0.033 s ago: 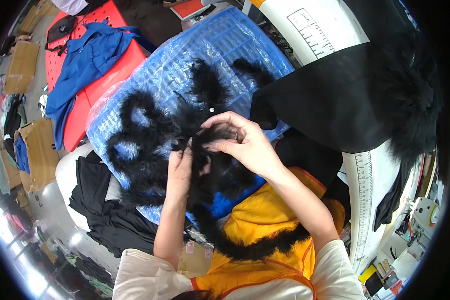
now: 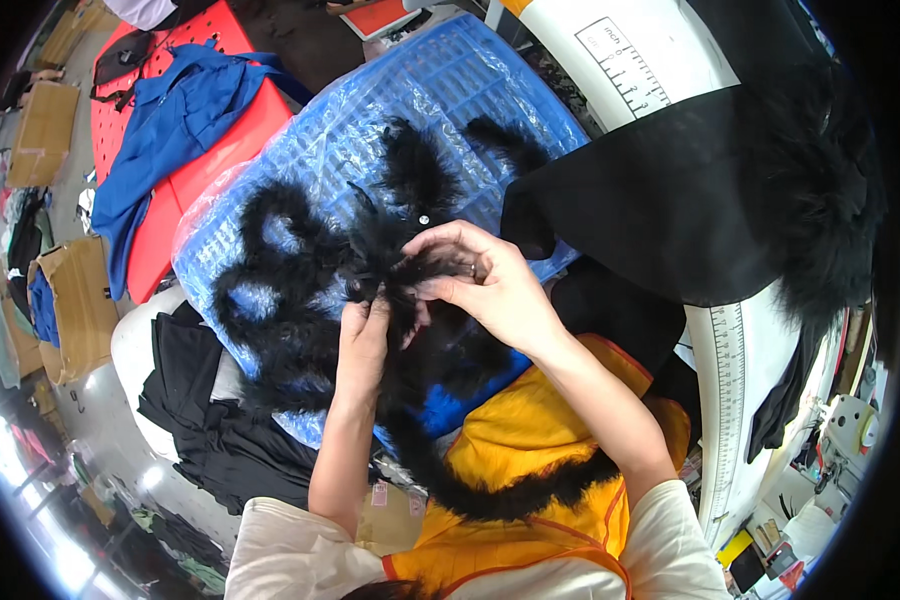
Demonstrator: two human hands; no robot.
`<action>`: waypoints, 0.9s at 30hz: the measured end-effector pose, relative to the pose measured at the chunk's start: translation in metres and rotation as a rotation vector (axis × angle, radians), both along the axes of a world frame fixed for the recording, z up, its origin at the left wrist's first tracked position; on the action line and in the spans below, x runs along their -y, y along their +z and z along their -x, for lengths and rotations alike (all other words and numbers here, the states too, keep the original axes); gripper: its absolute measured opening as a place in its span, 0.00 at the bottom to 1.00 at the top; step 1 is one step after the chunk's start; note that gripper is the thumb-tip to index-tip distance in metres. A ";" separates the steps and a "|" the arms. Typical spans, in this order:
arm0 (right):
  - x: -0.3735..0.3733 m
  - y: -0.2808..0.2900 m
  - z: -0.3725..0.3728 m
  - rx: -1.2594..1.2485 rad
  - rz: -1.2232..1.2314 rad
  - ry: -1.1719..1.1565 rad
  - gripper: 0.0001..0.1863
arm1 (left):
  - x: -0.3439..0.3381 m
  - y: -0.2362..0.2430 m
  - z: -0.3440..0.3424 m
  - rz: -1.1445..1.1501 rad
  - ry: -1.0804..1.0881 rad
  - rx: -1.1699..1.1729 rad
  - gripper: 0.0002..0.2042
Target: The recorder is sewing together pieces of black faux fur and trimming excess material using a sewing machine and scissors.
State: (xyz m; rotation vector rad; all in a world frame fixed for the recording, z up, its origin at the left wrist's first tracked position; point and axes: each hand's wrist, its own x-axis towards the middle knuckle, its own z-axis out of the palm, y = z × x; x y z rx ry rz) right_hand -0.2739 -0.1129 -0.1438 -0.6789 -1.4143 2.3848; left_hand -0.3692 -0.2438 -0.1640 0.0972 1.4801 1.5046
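A long black feather boa (image 2: 280, 350) lies in loops over a plastic-wrapped blue crate (image 2: 340, 110). One stretch of it drops across my lap. My left hand (image 2: 362, 340) pinches the feathers from the near side, with thumb and finger pressed together. Just right of it, my right hand (image 2: 480, 280) has its thumb and fingers closed on a tuft of the same boa. The exact spot under the fingertips is buried in feathers. A small, round, shiny piece (image 2: 424, 219) shows just beyond my right fingers.
To the right, black fabric with feather trim (image 2: 650, 200) drapes over a white machine arm marked with a ruler (image 2: 725, 400). A red stool (image 2: 210, 160) with blue cloth stands at left. Black cloth (image 2: 210, 430) lies below it. Yellow cloth (image 2: 510, 420) covers my lap.
My left hand has shifted very slightly right, and the feathers between my hands have moved a little. My right hand stays almost where it was.
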 end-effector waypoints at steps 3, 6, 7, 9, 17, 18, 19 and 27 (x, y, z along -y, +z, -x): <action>0.000 0.003 0.003 0.098 -0.158 0.001 0.13 | 0.001 -0.008 0.000 -0.176 -0.067 0.091 0.12; -0.002 0.006 0.003 0.148 -0.708 0.014 0.11 | 0.008 -0.012 0.001 -0.268 -0.136 0.156 0.11; -0.002 0.006 0.004 0.153 -0.704 0.019 0.11 | 0.012 -0.013 0.000 -0.229 -0.162 0.123 0.11; -0.003 0.006 0.004 0.128 -0.665 0.029 0.09 | 0.016 -0.012 -0.001 -0.222 -0.170 0.089 0.11; -0.005 -0.013 -0.001 0.039 -0.389 0.080 0.10 | 0.004 -0.008 -0.005 0.000 0.131 -0.122 0.07; -0.010 -0.019 -0.002 0.054 -0.257 0.005 0.11 | 0.003 -0.009 -0.001 -0.001 0.189 -0.177 0.09; -0.015 -0.025 -0.003 0.070 -0.124 -0.070 0.11 | 0.009 -0.008 0.007 0.072 0.179 -0.254 0.11; -0.068 -0.058 -0.002 0.024 0.301 -0.712 0.11 | 0.081 -0.031 0.095 0.144 0.568 -0.424 0.18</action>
